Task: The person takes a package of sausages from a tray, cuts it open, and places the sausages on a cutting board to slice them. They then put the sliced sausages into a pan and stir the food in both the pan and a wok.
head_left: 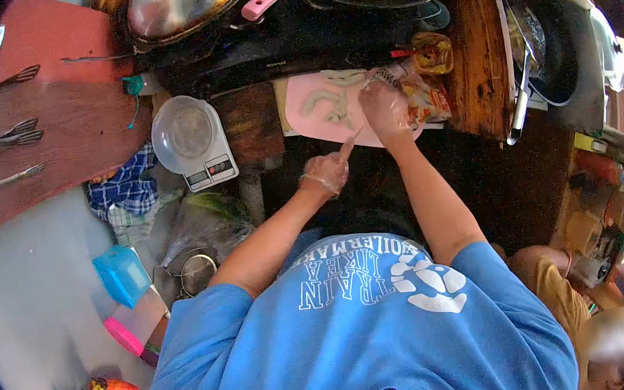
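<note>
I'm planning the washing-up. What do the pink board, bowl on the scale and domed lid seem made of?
Pink board: probably matte plastic; evenly coloured, no visible grain.
Bowl: likely smooth plastic, being see-through; glass possible.
Lid: apparently polished metal, from its silvery reflections.

- Blue T-shirt [350, 349], near: white block lettering, "TRAIN LIKE A"; beside it a curved line, of which "BOILERMAK" can be read, the ending lost in folds.
- White kitchen scale [211, 172], left: red lit display; exact figure not legible.
- Black stove [231, 73], far: small pale lettering on front edge, too small to read.
- Orange-and-white packet [426, 101], right: print illegible.
</note>
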`<state>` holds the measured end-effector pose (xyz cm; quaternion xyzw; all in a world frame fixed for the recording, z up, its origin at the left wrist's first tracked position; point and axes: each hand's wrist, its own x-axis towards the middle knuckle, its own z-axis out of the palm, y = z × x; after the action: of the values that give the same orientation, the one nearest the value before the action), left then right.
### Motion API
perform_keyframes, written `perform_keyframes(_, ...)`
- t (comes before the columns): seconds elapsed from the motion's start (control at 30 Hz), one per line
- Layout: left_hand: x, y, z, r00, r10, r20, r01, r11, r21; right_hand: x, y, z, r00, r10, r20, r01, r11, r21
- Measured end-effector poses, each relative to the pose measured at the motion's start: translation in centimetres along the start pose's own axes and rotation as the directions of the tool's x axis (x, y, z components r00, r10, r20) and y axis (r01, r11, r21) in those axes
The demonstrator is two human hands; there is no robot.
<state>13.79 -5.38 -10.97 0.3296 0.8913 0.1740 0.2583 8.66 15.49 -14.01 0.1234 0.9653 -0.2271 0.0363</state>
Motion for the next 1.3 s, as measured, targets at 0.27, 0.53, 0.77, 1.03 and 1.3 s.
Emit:
perform_keyframes(0.27,2.5,-1.8,-2.1,0.966,-0.252,0.055,0.254,0.967,-0.022,5.3,-2.9,0.0,0.860,0.482,0.169,-0.509,0.838,0.198)
perform_keyframes(0.53,2.6,-1.5,-5.3,0.938,-0.338,0.077,0.345,0.931,-0.121,0.2,1.5,5.0,0.956,0.192,0.220,-0.281,0.805,0.523)
perform_keyframes(0.77,2.6,-0.7,-5.0,0.960,-0.280,-0.028,0.278,0.959,-0.046,-5.4,-2.5,1.6,0.631,0.406,0.661,-0.579,-0.321,0.750)
perform_keyframes(1.03,2.9,0.0,-4.4,0.983,-0.184,0.022,0.181,0.979,0.098,-6.1,-1.5,3.4,0.826,0.280,0.490,-0.535,0.115,0.837)
perform_keyframes(1.3,4.0,-2.9,0.4,0.982,-0.164,0.089,0.145,0.970,0.194,-6.2,-0.5,6.7,0.981,-0.157,0.117,0.162,0.986,-0.029)
